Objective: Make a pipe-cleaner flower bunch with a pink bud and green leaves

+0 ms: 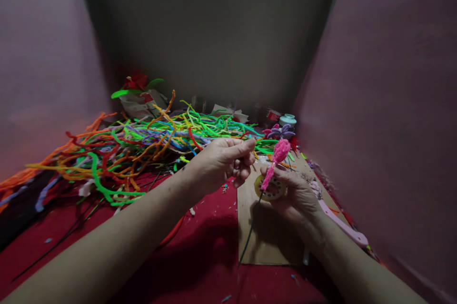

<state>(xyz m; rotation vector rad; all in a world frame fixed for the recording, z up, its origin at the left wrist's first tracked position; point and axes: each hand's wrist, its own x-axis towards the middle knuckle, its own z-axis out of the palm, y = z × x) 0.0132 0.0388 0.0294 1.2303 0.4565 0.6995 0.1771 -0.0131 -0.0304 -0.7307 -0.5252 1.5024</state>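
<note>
Your right hand (296, 194) pinches a pink pipe-cleaner bud (276, 158) low on its fuzzy part, fingers curled around where the pink meets the thin dark stem (250, 235). The bud stands up and away from that pinch, leaning toward your left hand (223, 161); the stem hangs down from it, across the brown board (271, 242) below your wrist. Also inside the same grip, just under your fingers, is a small round spool (270, 188) with a yellow rim; whether you hold it or it lies on the board, I cannot tell.

Your left hand hovers just beside the bud's tip, thumb pressed to forefinger. It looks closed on something very fine, perhaps a thread, but the picture does not show what.

Judge the bud as very light and soft: the fuzz squashes and a hard squeeze will likely flatten the shape. The wire core inside should bend and stay bent, so force applied far above your pinch will kink it. The stem is thin and probably springy, and may twist in your fingers; the junction you have now looks like the best hold, firm on the wire and gentle on the pile.

Beyond your left hand, well apart from the grip, lies a heap of coloured pipe cleaners (143, 146) on the red cloth (200, 256). Past the bud's tip sits a purple flower (280, 131).
</note>
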